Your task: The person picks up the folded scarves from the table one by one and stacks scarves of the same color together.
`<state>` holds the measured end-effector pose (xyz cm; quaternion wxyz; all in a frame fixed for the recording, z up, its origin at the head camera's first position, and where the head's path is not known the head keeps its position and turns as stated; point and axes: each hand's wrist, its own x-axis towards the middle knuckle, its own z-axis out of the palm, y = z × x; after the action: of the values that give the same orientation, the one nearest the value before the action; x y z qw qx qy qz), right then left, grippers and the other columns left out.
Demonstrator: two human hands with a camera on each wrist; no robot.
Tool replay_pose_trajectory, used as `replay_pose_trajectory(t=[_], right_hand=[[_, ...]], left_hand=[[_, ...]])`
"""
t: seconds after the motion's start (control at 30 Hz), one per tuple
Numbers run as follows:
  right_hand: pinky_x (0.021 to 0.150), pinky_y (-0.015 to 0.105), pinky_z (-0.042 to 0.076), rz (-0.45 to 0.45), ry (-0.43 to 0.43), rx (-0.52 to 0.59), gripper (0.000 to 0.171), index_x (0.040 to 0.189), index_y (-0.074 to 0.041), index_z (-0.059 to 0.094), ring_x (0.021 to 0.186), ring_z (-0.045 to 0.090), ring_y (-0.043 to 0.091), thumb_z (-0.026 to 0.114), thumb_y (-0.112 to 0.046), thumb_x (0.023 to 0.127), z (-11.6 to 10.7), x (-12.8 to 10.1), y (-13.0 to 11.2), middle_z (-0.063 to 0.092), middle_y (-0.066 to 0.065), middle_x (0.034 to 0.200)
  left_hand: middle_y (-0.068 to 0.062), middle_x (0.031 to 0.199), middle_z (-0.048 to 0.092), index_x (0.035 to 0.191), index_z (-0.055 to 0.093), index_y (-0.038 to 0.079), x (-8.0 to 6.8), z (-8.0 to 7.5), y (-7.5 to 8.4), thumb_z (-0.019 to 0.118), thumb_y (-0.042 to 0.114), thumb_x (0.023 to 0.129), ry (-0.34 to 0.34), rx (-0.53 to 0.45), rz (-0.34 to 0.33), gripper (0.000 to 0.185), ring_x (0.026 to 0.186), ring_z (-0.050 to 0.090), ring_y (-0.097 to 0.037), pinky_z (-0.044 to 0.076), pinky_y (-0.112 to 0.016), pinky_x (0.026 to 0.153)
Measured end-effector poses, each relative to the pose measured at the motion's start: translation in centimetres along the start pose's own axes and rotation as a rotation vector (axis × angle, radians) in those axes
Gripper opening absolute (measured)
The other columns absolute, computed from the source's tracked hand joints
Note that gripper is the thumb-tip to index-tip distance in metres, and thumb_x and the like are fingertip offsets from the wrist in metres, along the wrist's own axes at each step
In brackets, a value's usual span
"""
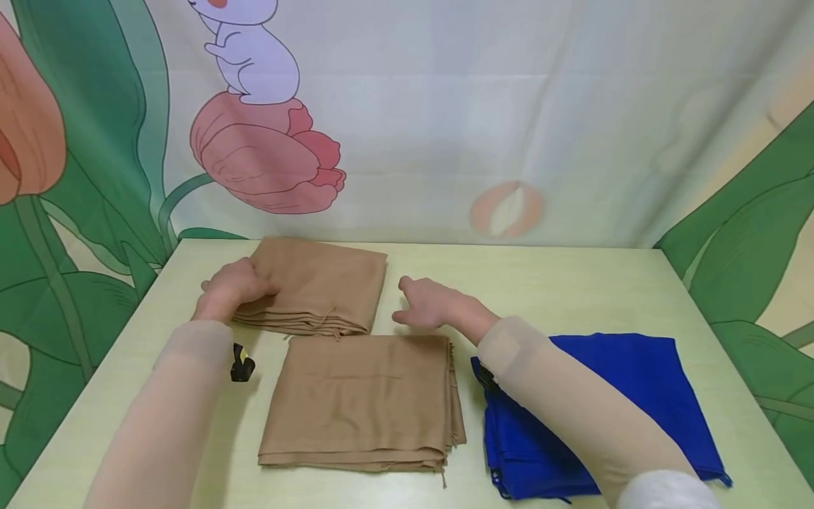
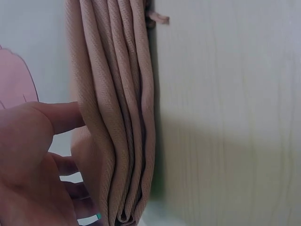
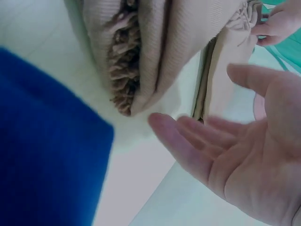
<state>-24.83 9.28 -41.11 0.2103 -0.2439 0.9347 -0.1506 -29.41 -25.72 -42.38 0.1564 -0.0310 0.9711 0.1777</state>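
A folded brown cloth (image 1: 324, 279) lies at the back left of the table, its stacked folds showing from the side in the left wrist view. My left hand (image 1: 235, 286) rests at that cloth's left end, with the thumb (image 2: 63, 117) touching the top layer. The other left fingers lie against the cloth and are partly hidden. My right hand (image 1: 432, 302) hovers to the right of the back cloth, holding nothing; its fingers (image 3: 183, 146) are spread and loosely bent. A second folded brown cloth (image 1: 359, 399) with a frayed edge lies in front of the first.
A folded blue cloth (image 1: 636, 382) lies at the right, partly beneath my right forearm in the head view. The pale table (image 1: 572, 283) meets a printed curtain (image 1: 413, 127) at its back edge. A small black object (image 1: 242, 364) shows beside my left wrist.
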Motion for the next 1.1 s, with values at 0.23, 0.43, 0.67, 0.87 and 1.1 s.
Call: replay_pose_trajectory(t=[0.23, 0.43, 0.67, 0.87, 1.1], right_hand=[[0.097, 0.042, 0.048, 0.059, 0.084, 0.078, 0.063, 0.144, 0.013, 0.040, 0.111, 0.062, 0.031, 0.057, -0.034, 0.105, 0.1, 1.7, -0.2, 0.063, 0.023, 0.121], [0.066, 0.033, 0.047, 0.098, 0.089, 0.177, 0.028, 0.098, -0.001, 0.060, 0.070, 0.053, 0.019, 0.059, -0.029, 0.100, -0.2, 2.8, -0.1, 0.057, 0.008, 0.084], [0.056, 0.032, 0.047, 0.181, 0.137, 0.277, 0.034, 0.067, -0.014, 0.046, 0.053, 0.044, 0.013, 0.052, -0.023, 0.100, -0.5, 3.7, 0.2, 0.048, 0.001, 0.065], [0.049, 0.028, 0.042, 0.272, 0.200, 0.294, 0.020, 0.077, -0.009, 0.049, 0.049, 0.046, 0.014, 0.050, -0.016, 0.096, -0.5, 4.5, 0.7, 0.053, 0.006, 0.073], [0.052, 0.033, 0.053, 0.347, 0.242, 0.385, 0.012, 0.081, -0.006, 0.050, 0.050, 0.054, 0.019, 0.056, -0.012, 0.090, -0.4, 5.1, 1.0, 0.056, 0.009, 0.075]], left_hand=[[-0.040, 0.144, 0.042, 0.147, 0.033, -0.016, -0.2, 0.5, 0.9, 0.064, 0.039, 0.093, 0.022, 0.014, 0.011, 0.083, 0.127, 0.045, -0.056, 0.034, -0.073, 0.101], [-0.040, 0.144, 0.042, 0.146, 0.033, -0.019, -0.5, 0.8, 2.4, 0.066, 0.037, 0.093, 0.018, -0.012, 0.050, 0.084, 0.127, 0.047, -0.052, 0.039, -0.060, 0.107], [-0.037, 0.150, 0.039, 0.151, 0.029, -0.017, -0.9, 1.1, 4.2, 0.066, 0.038, 0.096, -0.017, -0.056, 0.064, 0.086, 0.135, 0.043, -0.049, 0.035, -0.057, 0.112], [-0.035, 0.135, 0.049, 0.141, 0.038, -0.017, -1.0, 0.8, 3.8, 0.057, 0.035, 0.099, -0.009, -0.088, 0.047, 0.069, 0.116, 0.053, -0.044, 0.046, -0.055, 0.100], [-0.028, 0.116, 0.054, 0.131, 0.047, -0.018, -0.7, 0.2, 2.8, 0.049, 0.040, 0.101, -0.020, -0.076, -0.010, 0.065, 0.100, 0.056, -0.039, 0.050, -0.051, 0.087]])
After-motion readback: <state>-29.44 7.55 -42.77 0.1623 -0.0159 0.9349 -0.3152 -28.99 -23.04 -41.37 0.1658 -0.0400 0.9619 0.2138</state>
